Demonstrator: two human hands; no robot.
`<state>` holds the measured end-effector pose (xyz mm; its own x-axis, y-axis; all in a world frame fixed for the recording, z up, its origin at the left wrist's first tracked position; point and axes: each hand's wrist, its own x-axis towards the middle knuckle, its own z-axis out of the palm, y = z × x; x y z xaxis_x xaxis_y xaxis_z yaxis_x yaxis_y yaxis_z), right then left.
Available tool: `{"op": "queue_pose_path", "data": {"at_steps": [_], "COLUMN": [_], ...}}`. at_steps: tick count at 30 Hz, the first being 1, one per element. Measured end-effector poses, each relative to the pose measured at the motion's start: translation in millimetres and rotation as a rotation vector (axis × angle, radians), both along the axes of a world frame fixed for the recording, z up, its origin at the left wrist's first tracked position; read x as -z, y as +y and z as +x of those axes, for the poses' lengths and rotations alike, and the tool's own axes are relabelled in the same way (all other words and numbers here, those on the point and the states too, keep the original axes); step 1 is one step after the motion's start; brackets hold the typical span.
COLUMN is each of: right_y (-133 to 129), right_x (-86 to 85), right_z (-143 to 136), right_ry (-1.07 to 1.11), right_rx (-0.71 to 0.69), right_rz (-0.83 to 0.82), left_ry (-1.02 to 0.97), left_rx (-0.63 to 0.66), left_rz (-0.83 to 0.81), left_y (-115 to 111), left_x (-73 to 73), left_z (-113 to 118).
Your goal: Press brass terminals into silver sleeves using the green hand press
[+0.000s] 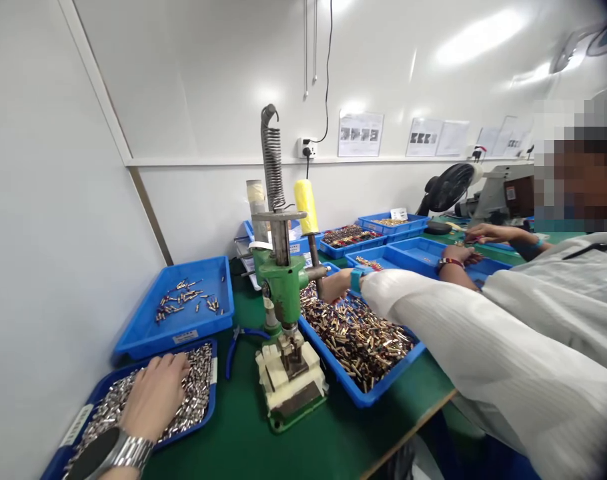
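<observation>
My left hand, with a metal-banded watch at the wrist, rests on small silver metal sleeves in a dark blue tray. Its fingers are bent together, and the fingertips are hidden. My right hand, below a white sleeve and blue wristband, reaches over the blue tray of gold-coloured pin-like metal parts. The press lever hides its fingers. Between my hands stands a green hand press with a coil spring on top, a yellow-wrapped lever handle and a taped base block.
Blue-handled pliers lie left of the press. Behind them sits a blue tray with scattered metal parts. More blue trays stand farther back. At right, a co-worker's hands are over another tray. A black fan stands behind.
</observation>
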<state>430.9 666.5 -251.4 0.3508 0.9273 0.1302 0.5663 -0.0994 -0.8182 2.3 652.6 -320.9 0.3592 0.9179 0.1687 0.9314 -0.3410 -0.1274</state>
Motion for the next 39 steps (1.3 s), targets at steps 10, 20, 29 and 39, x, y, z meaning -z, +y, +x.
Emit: {"op": "queue_pose_path", "data": {"at_steps": [10,20,29,39], "right_y": [-61.1,-88.5,-162.1,-142.6], "right_x": [11.1,30.7,34.6,73.6], "right_z": [25.8,35.7,-95.5,-179.1], "right_ry": [0.49,0.866,0.691,0.324], "right_rx": [-0.305,-0.084,-0.207,0.202], "right_rz": [-0.271,-0.265,0.137,0.461], "left_ry": [-0.418,-0.902,-1.076,-1.165], "left_rx": [-0.094,0.097,0.198,0.23], "left_rz": [0.032,-0.103,-0.183,-0.226], "left_y": [-9.2,-29.3,-43.5,-49.1], "left_x": [-30.3,-53.5,-29.6,-24.5], "left_z": [-3.3,107.6,149.4,141.1]}}
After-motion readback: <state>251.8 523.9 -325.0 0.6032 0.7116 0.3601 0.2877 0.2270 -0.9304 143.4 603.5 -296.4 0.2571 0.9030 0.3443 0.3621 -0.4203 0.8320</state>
